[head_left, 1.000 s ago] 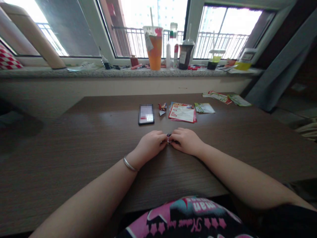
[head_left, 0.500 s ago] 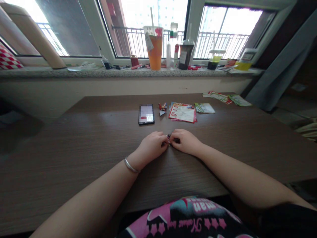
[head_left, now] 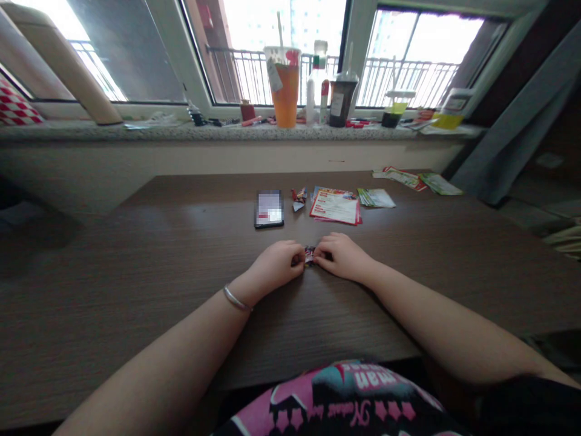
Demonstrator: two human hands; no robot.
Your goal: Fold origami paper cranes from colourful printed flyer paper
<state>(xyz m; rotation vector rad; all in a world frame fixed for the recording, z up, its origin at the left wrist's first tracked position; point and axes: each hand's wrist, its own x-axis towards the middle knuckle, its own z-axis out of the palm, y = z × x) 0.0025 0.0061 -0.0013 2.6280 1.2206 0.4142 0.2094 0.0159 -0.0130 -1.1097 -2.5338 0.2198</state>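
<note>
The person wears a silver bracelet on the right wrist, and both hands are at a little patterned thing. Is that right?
Not quite: the head view shows the silver bracelet on the wrist of the left hand. That hand and the right hand are both at the little patterned thing.

A small printed piece (head_left: 309,255), apparently paper, shows a mottled mix of dark, white and pinkish patches, its markings too small to read. It lies low at the surface (head_left: 313,327), its left edge at the left hand's fingers (head_left: 297,259) and its right edge at the right hand's fingers (head_left: 321,254), which partly cover it.
</note>
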